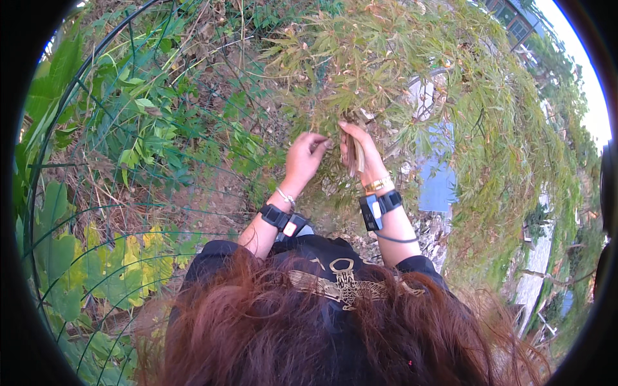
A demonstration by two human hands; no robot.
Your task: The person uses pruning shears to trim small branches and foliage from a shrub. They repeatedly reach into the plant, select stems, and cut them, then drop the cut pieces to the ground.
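Observation:
My right hand is closed around a small bundle of dry, brownish stalks or leaves, which hang down across the palm towards the wrist. To its left my left hand has its fingers curled, thumb and fingertips close together at the edge of the foliage. Whether something thin is pinched there cannot be made out. Both hands are apart, in front of the drooping, finely cut leaves of a Japanese maple. Wrist straps with small devices and bracelets are on both forearms.
Green wire mesh fencing curves along the left, with leafy weeds and large yellowing leaves around it. A bluish-grey flat slab lies right of my right hand. Maple branches spread across the right; a building stands at the upper right.

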